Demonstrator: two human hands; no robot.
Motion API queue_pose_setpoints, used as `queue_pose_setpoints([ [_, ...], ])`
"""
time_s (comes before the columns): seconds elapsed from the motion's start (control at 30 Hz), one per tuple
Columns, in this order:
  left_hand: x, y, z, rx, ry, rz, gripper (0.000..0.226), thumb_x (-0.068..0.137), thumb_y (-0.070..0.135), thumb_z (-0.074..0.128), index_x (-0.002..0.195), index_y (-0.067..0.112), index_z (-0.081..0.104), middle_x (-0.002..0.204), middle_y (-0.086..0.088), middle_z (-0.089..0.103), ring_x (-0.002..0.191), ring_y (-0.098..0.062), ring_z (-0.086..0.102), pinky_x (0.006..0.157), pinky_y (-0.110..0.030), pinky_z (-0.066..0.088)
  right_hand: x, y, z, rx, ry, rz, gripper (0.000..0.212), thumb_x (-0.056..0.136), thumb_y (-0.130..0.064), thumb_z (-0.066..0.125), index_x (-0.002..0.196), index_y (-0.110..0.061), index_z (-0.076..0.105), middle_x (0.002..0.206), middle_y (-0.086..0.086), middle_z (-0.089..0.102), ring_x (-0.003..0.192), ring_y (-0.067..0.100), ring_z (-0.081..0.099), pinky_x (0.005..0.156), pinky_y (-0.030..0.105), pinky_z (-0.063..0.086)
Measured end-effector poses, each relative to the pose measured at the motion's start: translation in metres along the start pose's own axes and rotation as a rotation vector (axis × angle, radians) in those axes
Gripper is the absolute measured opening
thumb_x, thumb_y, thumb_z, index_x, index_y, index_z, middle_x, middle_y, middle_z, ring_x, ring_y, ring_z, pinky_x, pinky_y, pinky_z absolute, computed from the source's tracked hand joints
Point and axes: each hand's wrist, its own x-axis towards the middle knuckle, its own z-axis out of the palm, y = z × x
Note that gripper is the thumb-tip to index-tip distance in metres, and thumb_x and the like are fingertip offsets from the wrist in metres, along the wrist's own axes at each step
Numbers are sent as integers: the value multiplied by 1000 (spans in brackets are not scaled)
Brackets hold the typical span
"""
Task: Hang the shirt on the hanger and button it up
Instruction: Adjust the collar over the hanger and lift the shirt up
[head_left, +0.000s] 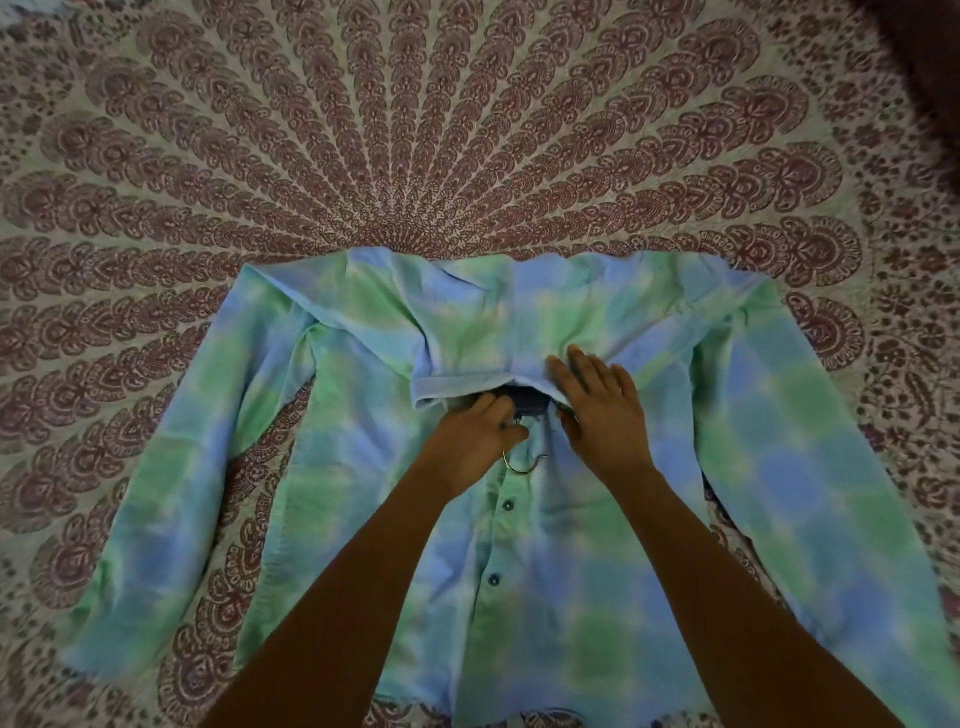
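Matt cloth shirt (571, 597), shiny metal hanger hook (519, 471), matt cloth bedspread (467, 130)

**A Bed at Home**

I am looking down at what seems to be a bed in a home. A big cloth cover (467, 130) with a round red-brown flower pattern is filling almost the whole view, lying soft and a bit wrinkled. A blue and green shirt (597, 597) is lying spread out on it. The light is looking dim, like indoors.
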Motion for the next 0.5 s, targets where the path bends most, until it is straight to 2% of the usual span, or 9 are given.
queue_pose_setpoints([
  [0.1,0,4,-19,-132,117,-46,25,74,14,46,83,20,69,83,-2,66,84,-14,45,50,-27,51,2,3,-9,20,5,-11,73,64,-12,78,131,-14,50,131,15,56,115,34,58,94,49,46],
  [0.23,11,2,-77,-401,314,-197,35,76,7,42,96,10,71,93,-7,73,92,-11,53,78,-21,44,20,-3,-46,104,55,-3,70,65,-18,79,129,-14,51,125,14,60,114,34,58,95,50,46],
  [0.27,15,-2,-98,-443,349,-231,32,78,5,44,97,7,70,93,-10,73,90,-13,55,78,-22,43,26,-5,-63,119,75,-17,67,66,-19,79,127,-13,52,122,13,61,113,34,58,95,49,46],
  [0.37,31,-14,-164,-512,335,-286,27,83,11,43,95,6,67,77,-12,70,68,-11,61,62,-20,42,46,-11,-110,266,95,-20,61,73,-25,71,129,-12,50,117,11,63,110,34,59,95,47,44],
  [0.43,35,-15,-213,-551,342,-274,25,85,8,42,95,3,64,68,1,62,61,6,56,59,-7,40,55,-19,-149,388,84,-46,60,78,-37,58,132,-14,47,112,10,64,101,33,60,88,40,46],
  [0.5,37,-14,-256,-557,348,-264,22,87,0,43,95,0,63,69,4,60,61,7,54,60,2,37,63,-28,-187,498,52,-62,59,79,-47,52,131,-20,47,107,7,66,95,29,61,76,34,45],
])
